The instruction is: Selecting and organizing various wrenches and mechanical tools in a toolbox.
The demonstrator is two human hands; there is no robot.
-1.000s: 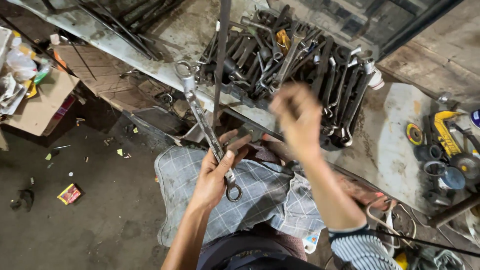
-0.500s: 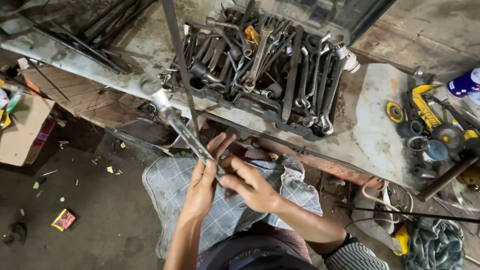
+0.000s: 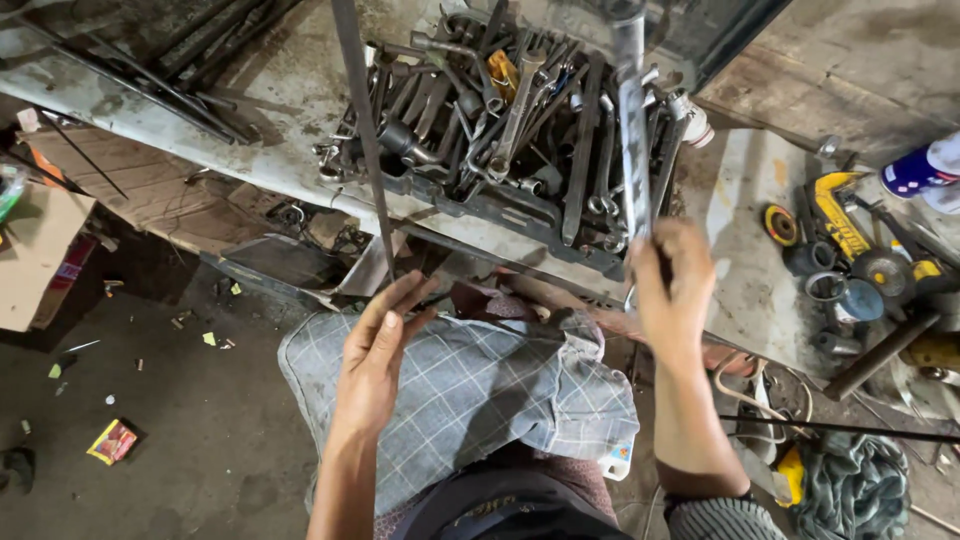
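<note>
1. Gripping a long steel spanner in the right hand, fingers wrapped tight round its lower shank, upper end blurring and pointing up over the far tool pile.
2. Holding the left hand flat and empty, fingers spread loosely, hovering above the checked grey cloth lying near the body.
3. Resting just near a thin dark rod running upright past the left fingertips; cannot tell whether touching it.
4. Sitting far beyond both hands: a heap of wrenches and sockets piled on a dirty metal bench.
5. Lying to the right: a yellow angle grinder, loose discs and a blue-and-white spray can.
6. Risking a slip: gripping only the spanner's bottom end, with the long length standing above, likely letting it tip or swing.
7. Risking a strike against the upright rod or the crowded pile, possibly knocking tools off the bench edge toward the lap.
8. Risking a pinched finger where the open left hand sits under the raised tool.
</note>
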